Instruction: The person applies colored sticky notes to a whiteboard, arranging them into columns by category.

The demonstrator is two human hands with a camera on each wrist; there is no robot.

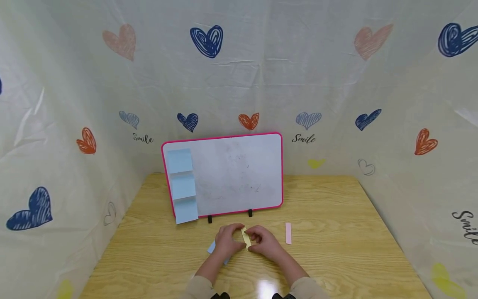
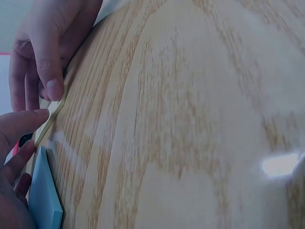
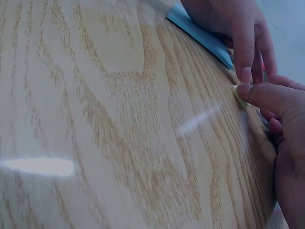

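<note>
A narrow yellow sticky-note pad (image 1: 246, 238) is between the two hands, low over the table's front middle. My left hand (image 1: 228, 241) holds it from the left, index fingertip at its far end and thumb near its close end. From the right, my right hand (image 1: 266, 244) pinches it, thumb at the near end and bent fingers at its face. In the right wrist view the thumbs cover most of the yellow pad (image 3: 241, 99). Beside the left hand lies a light blue sticky-note pad (image 2: 44, 195), partly hidden by the left wrist in the head view.
Behind the hands a pink-framed whiteboard (image 1: 239, 174) leans on black feet (image 1: 250, 213). Three blue sticky notes (image 1: 183, 186) run down its left side, the lowest overhanging the frame. A pink strip pad (image 1: 288, 233) lies right of the hands on the wooden table (image 1: 336, 232).
</note>
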